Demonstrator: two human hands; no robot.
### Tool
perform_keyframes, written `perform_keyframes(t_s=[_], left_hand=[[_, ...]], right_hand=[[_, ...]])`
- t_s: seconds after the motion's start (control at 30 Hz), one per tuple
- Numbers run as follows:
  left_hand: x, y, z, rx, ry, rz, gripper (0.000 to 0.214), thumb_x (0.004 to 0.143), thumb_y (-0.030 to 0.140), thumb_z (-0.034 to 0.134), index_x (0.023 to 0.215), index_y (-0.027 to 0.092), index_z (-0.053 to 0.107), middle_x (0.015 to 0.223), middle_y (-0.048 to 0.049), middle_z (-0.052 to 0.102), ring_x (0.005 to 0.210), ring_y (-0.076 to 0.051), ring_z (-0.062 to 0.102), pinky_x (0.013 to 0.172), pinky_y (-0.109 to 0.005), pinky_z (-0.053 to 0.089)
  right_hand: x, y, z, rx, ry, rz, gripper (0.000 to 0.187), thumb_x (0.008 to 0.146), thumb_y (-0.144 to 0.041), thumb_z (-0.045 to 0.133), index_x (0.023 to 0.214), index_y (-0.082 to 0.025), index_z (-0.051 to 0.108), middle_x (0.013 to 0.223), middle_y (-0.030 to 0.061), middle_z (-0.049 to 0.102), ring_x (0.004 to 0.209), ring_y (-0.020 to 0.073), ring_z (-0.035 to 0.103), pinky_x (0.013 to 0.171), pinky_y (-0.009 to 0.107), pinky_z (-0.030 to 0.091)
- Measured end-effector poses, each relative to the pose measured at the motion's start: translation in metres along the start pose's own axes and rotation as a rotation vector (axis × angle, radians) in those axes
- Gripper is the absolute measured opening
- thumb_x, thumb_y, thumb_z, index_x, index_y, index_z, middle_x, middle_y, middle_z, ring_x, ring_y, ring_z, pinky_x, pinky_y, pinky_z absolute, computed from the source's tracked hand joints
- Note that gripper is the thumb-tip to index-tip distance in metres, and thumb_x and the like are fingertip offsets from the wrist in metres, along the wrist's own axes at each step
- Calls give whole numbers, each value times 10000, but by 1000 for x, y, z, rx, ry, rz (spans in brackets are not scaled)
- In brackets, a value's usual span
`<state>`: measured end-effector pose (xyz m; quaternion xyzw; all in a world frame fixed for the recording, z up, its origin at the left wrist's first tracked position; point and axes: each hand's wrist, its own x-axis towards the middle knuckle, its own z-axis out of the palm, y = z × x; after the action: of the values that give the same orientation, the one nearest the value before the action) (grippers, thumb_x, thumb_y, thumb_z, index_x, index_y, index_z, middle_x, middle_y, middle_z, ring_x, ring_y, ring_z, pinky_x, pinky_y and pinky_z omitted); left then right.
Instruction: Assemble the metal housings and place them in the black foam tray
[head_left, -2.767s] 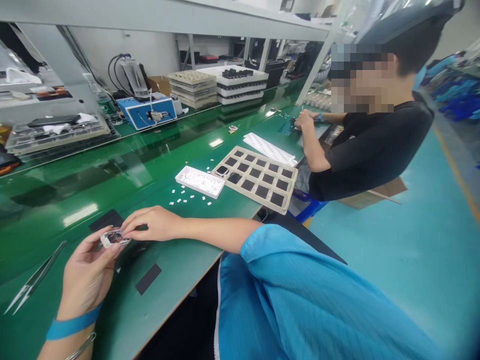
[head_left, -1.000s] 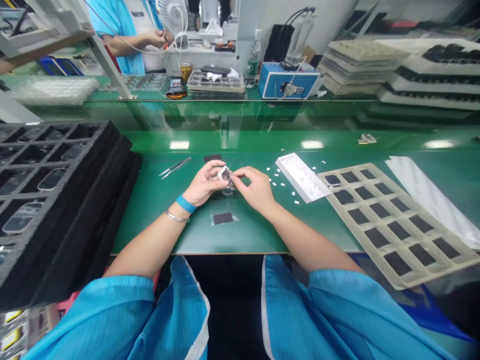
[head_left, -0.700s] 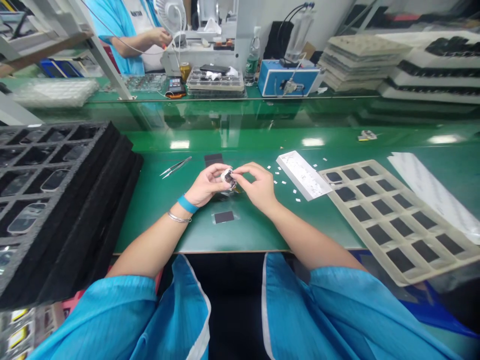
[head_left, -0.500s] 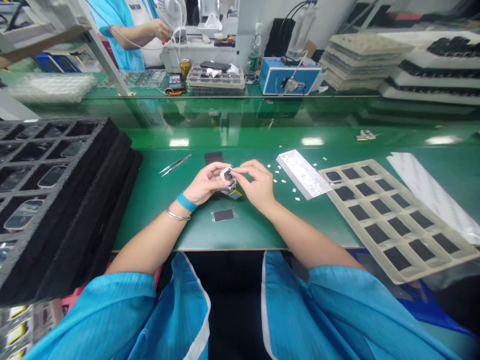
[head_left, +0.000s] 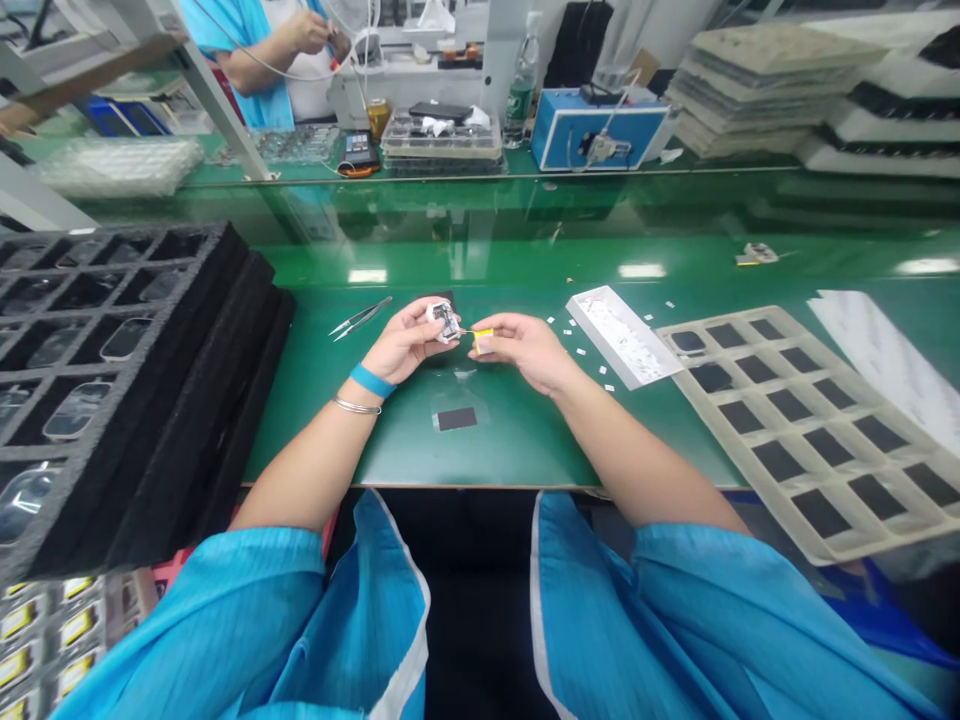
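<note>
a white case [head_left: 444, 321], its inner parts showing, is held up over the green bench [head_left: 540, 440]. the left hand [head_left: 399, 345] curls partway around it, thumb at its edge. thin wires [head_left: 466, 332] seem to run from it to a yellow-edged block [head_left: 484, 341], pinched in the right hand [head_left: 534, 352] between thumb and fingers. from here case and block look light and stiff, best taken by rim and sides; the wires look fragile. tweezers [head_left: 360, 318] lie left of the hands; a white box [head_left: 609, 352] stands to their right.
</note>
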<state>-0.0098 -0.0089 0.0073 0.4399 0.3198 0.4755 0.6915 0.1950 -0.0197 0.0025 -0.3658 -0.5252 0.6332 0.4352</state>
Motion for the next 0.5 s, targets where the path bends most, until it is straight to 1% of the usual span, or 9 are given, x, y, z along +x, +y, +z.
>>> perform_keyframes(t_s=[0.07, 0.13, 0.2, 0.27, 0.33, 0.4, 0.5], left_hand=[[0, 0, -1, 30, -35, -74, 494, 622, 251, 839, 1053, 180, 608, 918, -24, 695, 827, -163, 699, 796, -327, 596], [-1, -1, 1, 51, -81, -155, 488, 630, 226, 827, 1068, 178, 618, 897, -21, 695, 785, -159, 704, 730, -292, 604], [-2, -1, 4, 50, -116, -222, 471, 643, 212, 817, 1072, 173, 627, 895, -30, 705, 754, -157, 709, 657, -248, 598], [-4, -3, 7, 27, -141, -279, 426, 663, 209, 806, 1051, 161, 639, 894, -50, 716, 744, -158, 713, 619, -215, 586], [-5, -5, 10, 0, -163, -335, 374, 678, 203, 797, 1016, 146, 648, 880, -64, 721, 742, -160, 717, 615, -203, 582], [-6, -7, 13, -16, -178, -371, 337, 691, 189, 785, 995, 138, 649, 874, -72, 723, 761, -168, 723, 635, -207, 587], [-6, -9, 15, -27, -178, -368, 305, 708, 160, 757, 991, 135, 645, 892, -80, 726, 833, -197, 731, 719, -247, 600]], right_hand=[[-1, -4, -3, -65, 62, -134, 464, 631, -440, 852, 977, -179, 686, 797, 13, 699, 711, 146, 696, 711, 314, 625], [-2, -6, -3, -162, 111, -256, 457, 664, -460, 825, 1008, -192, 688, 832, 16, 703, 731, 145, 685, 671, 291, 616], [-5, -8, 0, -267, 144, -343, 390, 713, -450, 792, 996, -198, 699, 874, 27, 712, 759, 151, 679, 677, 291, 608], [-9, -8, 4, -368, 159, -406, 299, 770, -407, 751, 987, -206, 714, 908, 31, 722, 787, 157, 681, 738, 312, 600], [-11, -9, 7, -475, 160, -453, 228, 811, -348, 711, 997, -218, 725, 931, 28, 729, 808, 161, 683, 803, 337, 584], [-12, -9, 7, -579, 162, -486, 196, 835, -309, 680, 1006, -228, 730, 940, 27, 732, 812, 165, 681, 830, 353, 570], [-12, -8, 5, -694, 168, -524, 192, 851, -280, 653, 1022, -233, 726, 920, 24, 727, 775, 162, 669, 827, 360, 558]])
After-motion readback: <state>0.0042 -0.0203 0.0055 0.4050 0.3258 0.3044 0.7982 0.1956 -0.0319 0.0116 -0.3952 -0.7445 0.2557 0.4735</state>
